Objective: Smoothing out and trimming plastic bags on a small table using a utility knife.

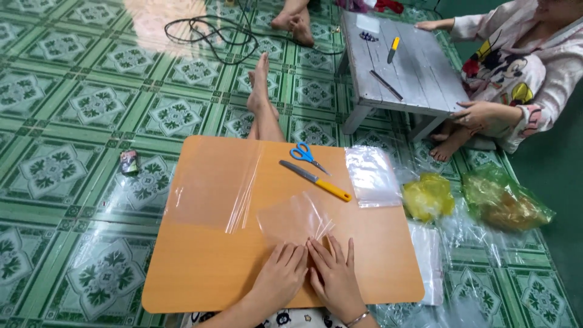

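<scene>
— Where are the hands?

— Both lie flat near the near edge of the orange board (200,279), side by side. The left hand (280,274) and the right hand (334,276) have their fingers stretched out and close together, pressing down on the near edge of a small clear plastic bag (294,218). Neither hand closes around anything; they pin it.

— And the bag itself?

— It lies flat around the middle of the board, running from the fingertips toward the far edge. A larger clear plastic sheet (212,185) lies flat toward the left edge.

— How would that bag handle?

— I judge it very light, thin and limp, slippery on the smooth board and quick to crease or cling. Flat palms hold it best; to lift it, a pinch at a corner or at the open edge seems right.

— What else is on the board?

— Blue-handled scissors (305,155) and a yellow-handled knife (316,180) near the far edge, and a stack of clear bags (371,176) at the far right corner, hanging over the right edge. Beyond the board, another person sits at a low grey table (413,73).
</scene>
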